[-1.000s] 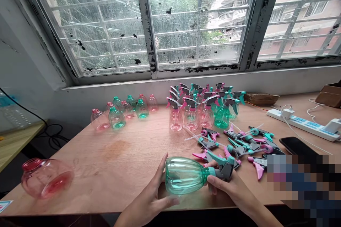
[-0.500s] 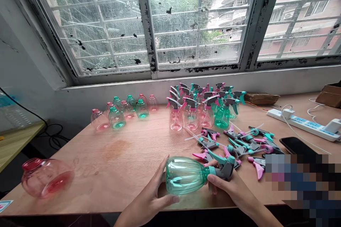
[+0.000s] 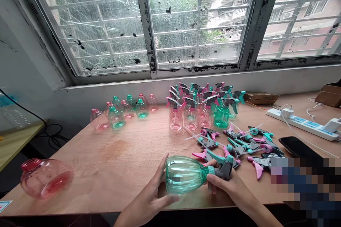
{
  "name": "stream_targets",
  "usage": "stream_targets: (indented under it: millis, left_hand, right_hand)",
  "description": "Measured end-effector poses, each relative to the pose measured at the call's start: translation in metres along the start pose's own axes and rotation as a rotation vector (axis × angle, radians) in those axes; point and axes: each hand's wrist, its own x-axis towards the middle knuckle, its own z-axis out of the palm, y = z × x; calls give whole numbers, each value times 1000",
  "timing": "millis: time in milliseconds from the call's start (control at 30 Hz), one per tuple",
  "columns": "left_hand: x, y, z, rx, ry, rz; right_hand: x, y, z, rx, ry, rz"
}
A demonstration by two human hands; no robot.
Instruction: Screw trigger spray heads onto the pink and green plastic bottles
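Bottle of ribbed, clear green plastic, with a grey-and-teal trigger head at its neck, lies sideways between the hands over the tabletop's near edge. The right hand clasps it around the neck; the left hand is spread around its base, though whether it grips is unclear. Loose pink, teal and grey sprayer tops lie beyond the right hand, near a black phone. A clear pink bottle rests tilted near the tabletop's near left corner. Trigger-topped pink and green bottles stand toward the far edge.
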Motion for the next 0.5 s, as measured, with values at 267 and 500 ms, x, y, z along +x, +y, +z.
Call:
stream_targets:
  millis: [267, 500]
  left_hand:
    - [0, 4, 1, -5, -1, -3]
    - [1, 1, 0, 1, -2, -10]
  right_hand:
    - [0, 0, 0, 6, -5, 13]
    - [0, 1, 0, -13, 13, 19]
